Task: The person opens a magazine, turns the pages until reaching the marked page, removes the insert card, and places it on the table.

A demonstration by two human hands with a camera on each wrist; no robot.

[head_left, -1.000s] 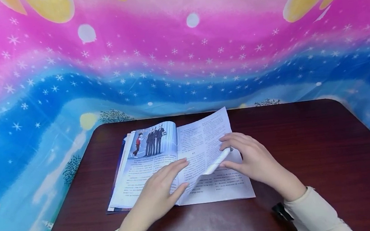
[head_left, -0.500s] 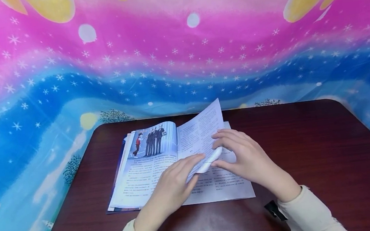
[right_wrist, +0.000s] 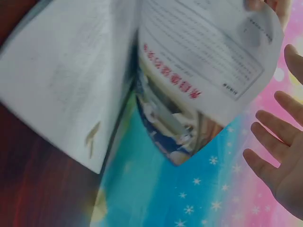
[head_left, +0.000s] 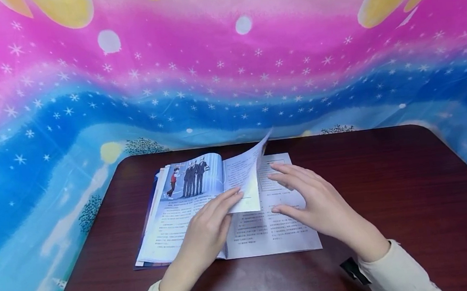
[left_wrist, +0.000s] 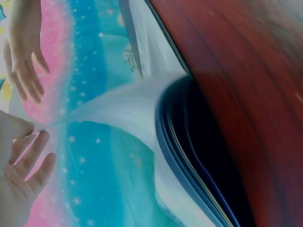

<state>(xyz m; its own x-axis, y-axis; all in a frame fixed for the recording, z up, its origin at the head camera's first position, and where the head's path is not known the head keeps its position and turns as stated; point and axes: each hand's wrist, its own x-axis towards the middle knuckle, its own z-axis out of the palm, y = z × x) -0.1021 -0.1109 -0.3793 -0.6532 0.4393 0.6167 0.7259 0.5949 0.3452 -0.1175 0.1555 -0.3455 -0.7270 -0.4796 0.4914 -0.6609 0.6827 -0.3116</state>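
Note:
A magazine [head_left: 179, 240] lies spread on the table, with a picture of a red-vested figure and dark-suited figures on its left page. My left hand [head_left: 204, 233] pinches the edge of a raised page [head_left: 243, 175] between thumb and forefinger, as the left wrist view shows. That page curves up from the spine, its far corner standing highest. In the right wrist view its underside carries print, a red heading and a colour picture. Over the right-hand page beneath [head_left: 291, 235], my right hand [head_left: 317, 200] hovers with fingers spread, apart from the raised page and holding nothing.
The dark reddish-brown table [head_left: 402, 184] extends on both sides of the magazine. Behind it hangs a pink and blue cloth [head_left: 226, 84] with snowflakes, which also runs along the left and right sides. Pale sleeves [head_left: 396, 268] and dark wrist straps show on both arms.
The raised page has passed from my right hand to my left and swung leftward, uncovering more of the page beneath. My right hand has let go of it; the left moved right, then back left.

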